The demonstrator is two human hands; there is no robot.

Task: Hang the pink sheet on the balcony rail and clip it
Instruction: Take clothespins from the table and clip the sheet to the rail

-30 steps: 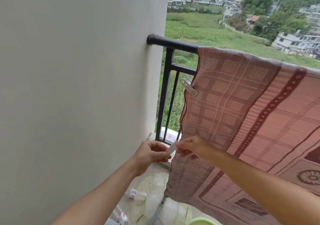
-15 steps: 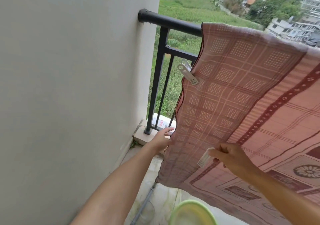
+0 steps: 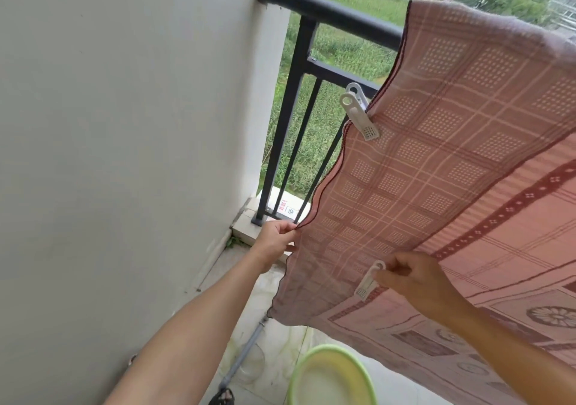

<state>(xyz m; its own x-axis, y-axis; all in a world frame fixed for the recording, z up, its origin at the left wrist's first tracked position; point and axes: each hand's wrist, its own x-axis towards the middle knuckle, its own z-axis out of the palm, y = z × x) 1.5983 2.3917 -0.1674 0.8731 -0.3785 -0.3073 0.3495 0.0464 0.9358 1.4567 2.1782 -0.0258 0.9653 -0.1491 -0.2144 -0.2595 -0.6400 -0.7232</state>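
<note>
The pink patterned sheet [image 3: 452,161] hangs over the black balcony rail [image 3: 330,14] and billows toward me. One white clip [image 3: 360,116] grips the sheet's left edge at the lower crossbar. My left hand [image 3: 276,241] pinches the sheet's dark hem low down, near the foot of the railing. My right hand [image 3: 417,280] holds a second white clip [image 3: 369,283] by its ring end in front of the sheet's lower part.
A plain white wall [image 3: 124,155] fills the left side. A green basin [image 3: 330,376] stands on the tiled floor below the sheet, beside a grey pole [image 3: 246,351]. Beyond the rail lie green fields and buildings far below.
My hands have separated: the left took hold of the sheet's hem, the right carried the clip rightward in front of the sheet. The view has tilted down and closer to the railing.
</note>
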